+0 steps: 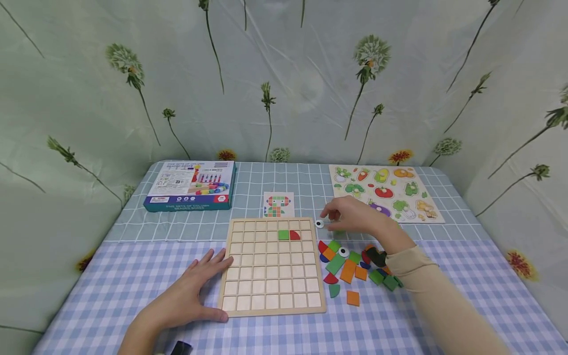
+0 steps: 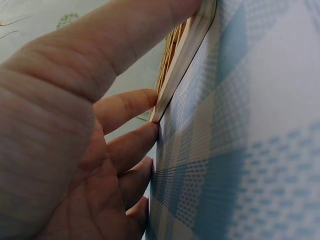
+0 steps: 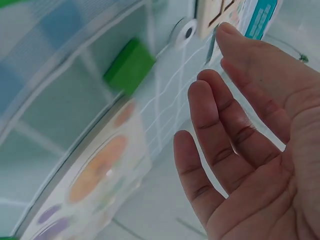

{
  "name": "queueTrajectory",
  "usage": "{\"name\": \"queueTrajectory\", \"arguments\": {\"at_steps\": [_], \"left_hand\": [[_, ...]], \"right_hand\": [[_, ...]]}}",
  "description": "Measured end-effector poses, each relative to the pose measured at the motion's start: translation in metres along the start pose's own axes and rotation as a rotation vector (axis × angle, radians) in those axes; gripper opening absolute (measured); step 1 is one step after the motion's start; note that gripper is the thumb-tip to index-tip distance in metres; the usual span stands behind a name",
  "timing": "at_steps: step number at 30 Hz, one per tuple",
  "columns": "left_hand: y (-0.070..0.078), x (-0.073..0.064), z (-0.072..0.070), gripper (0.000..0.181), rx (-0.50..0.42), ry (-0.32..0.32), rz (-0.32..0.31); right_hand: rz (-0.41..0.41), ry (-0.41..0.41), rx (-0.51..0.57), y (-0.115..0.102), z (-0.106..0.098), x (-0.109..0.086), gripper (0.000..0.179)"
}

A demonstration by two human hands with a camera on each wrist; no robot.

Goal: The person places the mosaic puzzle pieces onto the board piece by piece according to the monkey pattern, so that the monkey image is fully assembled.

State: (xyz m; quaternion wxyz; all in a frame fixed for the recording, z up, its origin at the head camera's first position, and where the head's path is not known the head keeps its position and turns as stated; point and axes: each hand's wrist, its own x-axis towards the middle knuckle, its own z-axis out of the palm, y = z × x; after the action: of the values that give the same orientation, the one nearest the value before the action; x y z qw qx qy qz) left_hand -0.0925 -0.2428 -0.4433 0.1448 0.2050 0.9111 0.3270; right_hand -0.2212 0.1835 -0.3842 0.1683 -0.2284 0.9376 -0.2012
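Note:
My left hand (image 1: 193,291) rests at the left edge of a wooden grid board (image 1: 272,312), fingertips and thumb touching its side with the fingers fairly straight. On the board, a green square (image 1: 283,235) lies beside a red quarter-circle (image 1: 295,235) in an upper row. Beyond the board's upper right corner, my right hand (image 1: 355,215) hovers over the cloth with loosely bent fingers and nothing between them. Just off its fingertips lies a white eye piece (image 1: 319,224) with a black pupil. A green block (image 3: 130,66) sits below that hand in the right wrist view.
Colourful wooden pieces (image 1: 348,271) lie heaped right of the board. A small pattern card (image 1: 278,204) is behind it. At the back stand a boxed set (image 1: 190,186) on the left and a vegetable puzzle board (image 1: 384,192) on the right. A black object (image 1: 181,348) lies at the front edge.

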Motion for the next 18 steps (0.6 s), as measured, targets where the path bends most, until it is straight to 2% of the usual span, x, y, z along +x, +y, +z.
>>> {"name": "queueTrajectory", "arguments": {"at_steps": [6, 18], "left_hand": [[0.000, 0.000, 0.000, 0.117, 0.006, 0.000, -0.005], [0.000, 0.001, 0.000, 0.117, 0.009, -0.003, -0.014]], "right_hand": [[0.051, 0.017, 0.016, 0.016, 0.000, -0.010, 0.027], [0.050, 0.042, 0.041, 0.038, 0.008, -0.019, 0.027]]}}
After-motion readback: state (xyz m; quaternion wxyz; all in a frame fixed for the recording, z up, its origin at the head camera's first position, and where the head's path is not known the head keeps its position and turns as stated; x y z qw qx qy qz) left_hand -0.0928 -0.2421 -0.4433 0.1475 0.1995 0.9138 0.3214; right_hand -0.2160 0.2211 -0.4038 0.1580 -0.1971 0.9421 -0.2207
